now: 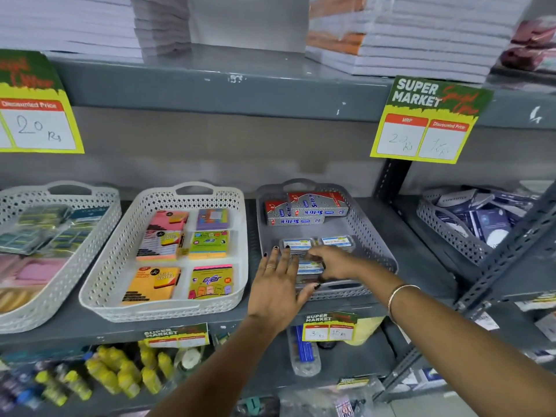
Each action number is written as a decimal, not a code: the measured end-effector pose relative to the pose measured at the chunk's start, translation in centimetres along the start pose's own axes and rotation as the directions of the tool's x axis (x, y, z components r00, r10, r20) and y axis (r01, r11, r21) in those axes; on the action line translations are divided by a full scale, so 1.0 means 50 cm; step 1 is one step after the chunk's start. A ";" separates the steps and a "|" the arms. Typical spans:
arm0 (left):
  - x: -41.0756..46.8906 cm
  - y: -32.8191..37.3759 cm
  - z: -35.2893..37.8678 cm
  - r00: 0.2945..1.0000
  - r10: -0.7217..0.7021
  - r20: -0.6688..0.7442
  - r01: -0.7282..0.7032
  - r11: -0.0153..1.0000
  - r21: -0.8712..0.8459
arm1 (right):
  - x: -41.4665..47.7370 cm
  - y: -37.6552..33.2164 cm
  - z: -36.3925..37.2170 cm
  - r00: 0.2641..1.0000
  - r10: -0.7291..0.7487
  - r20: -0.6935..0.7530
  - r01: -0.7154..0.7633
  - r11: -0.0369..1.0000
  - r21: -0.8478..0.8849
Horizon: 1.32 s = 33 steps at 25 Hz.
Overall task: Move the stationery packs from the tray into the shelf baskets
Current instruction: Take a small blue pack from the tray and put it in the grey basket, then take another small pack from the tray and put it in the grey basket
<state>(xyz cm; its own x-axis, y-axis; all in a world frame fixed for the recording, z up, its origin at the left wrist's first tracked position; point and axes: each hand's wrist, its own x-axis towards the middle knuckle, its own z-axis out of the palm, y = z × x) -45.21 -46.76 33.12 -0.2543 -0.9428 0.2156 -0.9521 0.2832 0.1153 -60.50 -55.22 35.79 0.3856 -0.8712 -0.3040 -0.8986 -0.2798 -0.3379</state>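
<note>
A grey shelf basket holds red-and-silver boxes at its back and small clear stationery packs with blue-and-white labels at its front. Two of these packs lie side by side. My right hand reaches into the basket from the right, its fingers closed around another clear pack near the front rim. My left hand lies flat over the basket's front left corner, fingers spread, with its fingertips touching the left pack. No tray is visible.
A white basket of coloured sticky-note pads stands to the left, and another white basket beyond it. A grey basket of dark packs sits to the right behind a slanted metal upright. Paper stacks fill the shelf above, yellow bottles the shelf below.
</note>
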 end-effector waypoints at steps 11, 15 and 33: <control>-0.093 -0.189 -0.119 0.883 -0.204 -0.422 0.241 0.970 0.036 | 0.081 -0.240 -0.126 0.952 -0.305 -0.031 0.300 0.948 -0.107; -0.274 -0.394 -0.128 0.777 -0.410 -0.477 0.461 0.888 -0.011 | 0.087 -0.525 -0.064 0.834 -0.537 -0.129 0.525 0.843 -0.115; -1.249 -0.710 0.357 0.117 -0.988 0.099 0.986 0.127 0.107 | 0.137 -1.235 1.093 0.391 -0.710 0.586 0.851 0.521 0.064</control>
<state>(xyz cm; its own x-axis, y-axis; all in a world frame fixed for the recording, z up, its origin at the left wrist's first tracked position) 1.44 -1.06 -1.73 0.8944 -0.4075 -0.1845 -0.3903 -0.9124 0.1234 9.06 -21.85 5.89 0.9111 0.0946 -0.4012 -0.1270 -0.8616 -0.4915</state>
